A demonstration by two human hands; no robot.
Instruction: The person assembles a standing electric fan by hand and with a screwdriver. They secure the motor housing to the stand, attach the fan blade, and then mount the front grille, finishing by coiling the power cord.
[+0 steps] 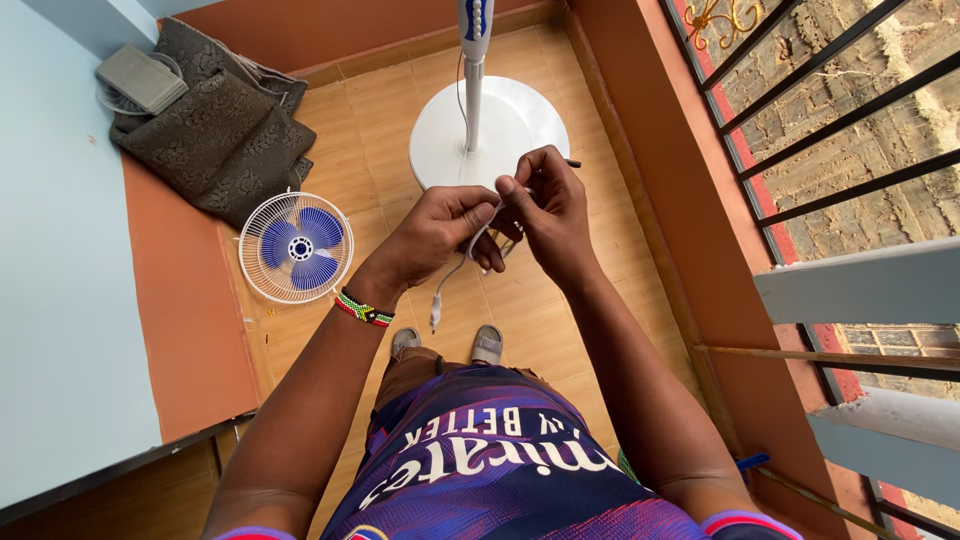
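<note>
View from above of one person standing on a tan tiled floor [540, 300], working with two hands over a round white plastic fan base [520, 125]. All places are given relative to that base.

Left hand [440, 232]: just in front of the base's near rim, fingers curled shut around a thin white electrical cord [455, 270]. One beaded wristband of several colours [363, 309] circles this wrist.

Right hand [550, 205]: beside the left hand and touching it, overlapping the base's near rim; thumb and forefinger are pinched together on the same cord, the other fingers folded.

Cord: one. It passes between the two hands, loops below the left hand, and hangs down toward the person, ending in one small white plug [435, 320] that hangs above the floor, nearer the person than the base.

One white pole with a blue strip [473, 60] rises upright from the middle of the base.

One round white wire fan cage with blue blades [296, 247] leans against the orange wall to the left of the base, well apart from it.

One dark grey patterned cloth [215, 130] lies heaped in the far left corner, with one flat grey rectangular pad [142, 77] on top.

Two grey shoes [487, 345] show on the floor on the near side of the base.

Black metal window bars [830, 110] stand to the right of the base.
</note>
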